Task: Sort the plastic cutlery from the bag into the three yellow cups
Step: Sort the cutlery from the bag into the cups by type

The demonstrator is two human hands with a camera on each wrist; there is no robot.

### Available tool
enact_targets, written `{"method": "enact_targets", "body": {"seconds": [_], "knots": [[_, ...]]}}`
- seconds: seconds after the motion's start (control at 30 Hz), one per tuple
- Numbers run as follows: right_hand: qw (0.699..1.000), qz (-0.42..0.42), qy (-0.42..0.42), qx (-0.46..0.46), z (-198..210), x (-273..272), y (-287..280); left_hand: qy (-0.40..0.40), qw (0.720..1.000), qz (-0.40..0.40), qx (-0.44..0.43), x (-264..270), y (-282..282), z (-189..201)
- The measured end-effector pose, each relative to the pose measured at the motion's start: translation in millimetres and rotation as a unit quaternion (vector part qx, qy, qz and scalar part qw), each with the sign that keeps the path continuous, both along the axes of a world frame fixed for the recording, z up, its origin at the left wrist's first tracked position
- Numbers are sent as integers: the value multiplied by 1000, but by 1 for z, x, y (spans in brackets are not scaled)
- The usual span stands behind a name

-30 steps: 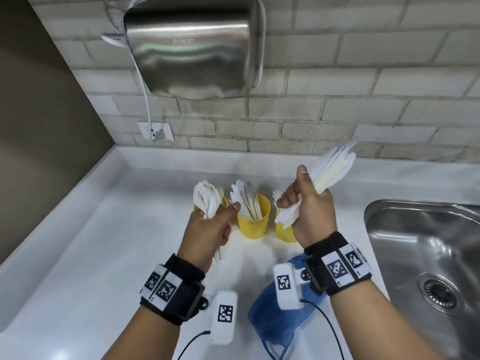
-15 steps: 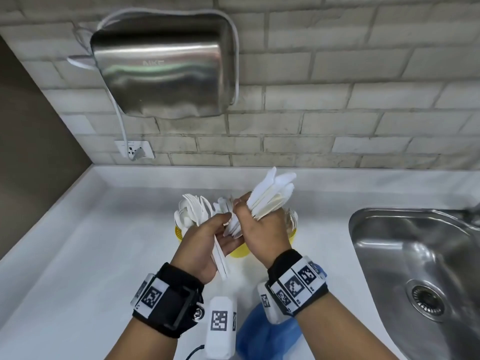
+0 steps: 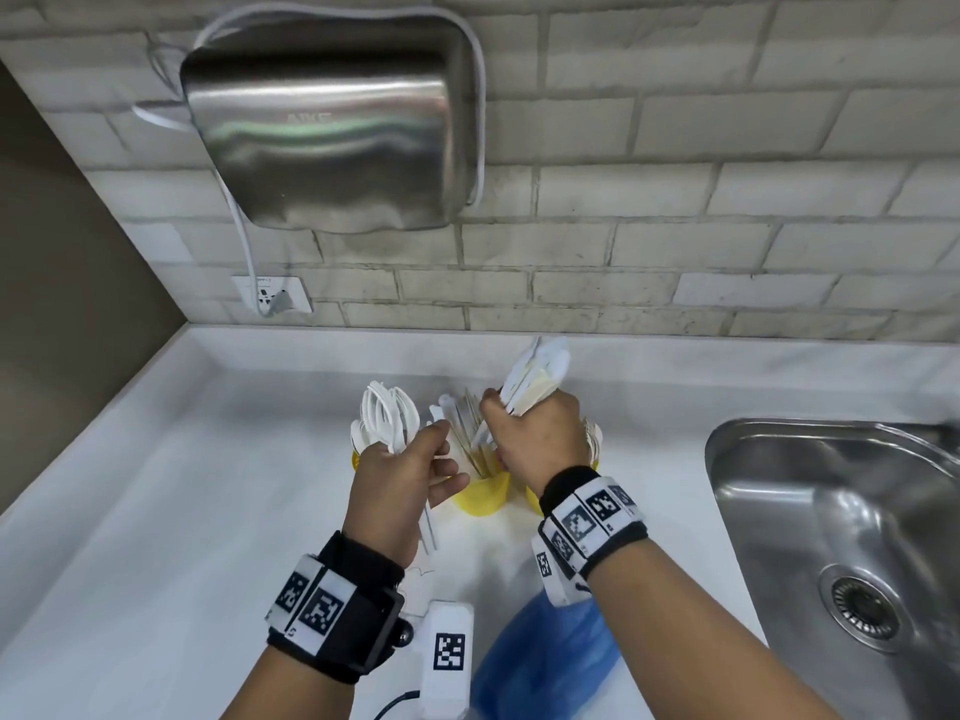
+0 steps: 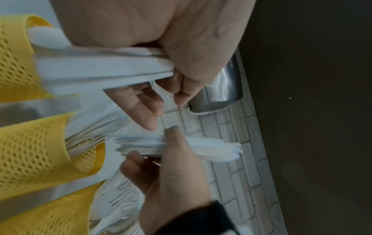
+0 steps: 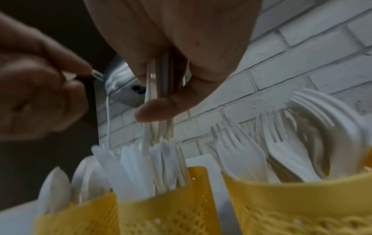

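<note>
Three yellow mesh cups stand in a row on the white counter: the left cup (image 3: 356, 461) with spoons, the middle cup (image 3: 484, 495) with knives, the right cup (image 5: 302, 205) with forks. My left hand (image 3: 415, 452) grips a bunch of white spoons (image 3: 389, 415) upright, just in front of the left cup. My right hand (image 3: 501, 426) grips a bundle of white knives (image 3: 537, 374), their lower ends (image 5: 159, 130) just above the knives in the middle cup (image 5: 167, 208). The blue bag (image 3: 545, 662) lies crumpled under my right forearm.
A steel sink (image 3: 841, 537) is sunk into the counter (image 3: 182, 511) on the right. A steel hand dryer (image 3: 332, 132) hangs on the brick wall above the cups, its cord running to a wall socket (image 3: 272, 296). A dark side wall closes off the left.
My hands met over the cups half a second ago and have since parted. The right hand has come from over the right cup to above the middle cup with the knives.
</note>
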State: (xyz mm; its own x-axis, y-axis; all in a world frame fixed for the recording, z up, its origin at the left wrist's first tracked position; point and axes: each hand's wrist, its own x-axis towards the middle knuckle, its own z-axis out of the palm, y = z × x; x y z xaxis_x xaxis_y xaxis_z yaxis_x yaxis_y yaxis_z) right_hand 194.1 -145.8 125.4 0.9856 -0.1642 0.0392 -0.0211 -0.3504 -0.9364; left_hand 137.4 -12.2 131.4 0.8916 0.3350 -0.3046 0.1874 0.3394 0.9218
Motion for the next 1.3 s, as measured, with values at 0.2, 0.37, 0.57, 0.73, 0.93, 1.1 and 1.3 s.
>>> {"method": "enact_targets", "body": {"seconds": [0.2,0.37,0.57,0.73,0.93,1.1,1.3], "knots": [[986,82,-4,-144,-22,10,22,-11,999,-19,40,-6,8,4],[969,126,25,-210,-25,9,31,-26,998,-25,49,-10,15,8],[955,129,46,-262,-39,18,36,-19,997,-37,58,-7,16,5],[949,141,26,-279,-45,22,31,-8,997,-49,57,-4,14,1],[935,145,-57,-320,-36,17,27,-13,996,-60,59,-1,9,1],[919,146,-189,-313,-27,17,31,-21,994,-75,73,2,8,1],[856,293,-117,-409,-39,15,31,-12,994,-79,77,2,8,-1]]}}
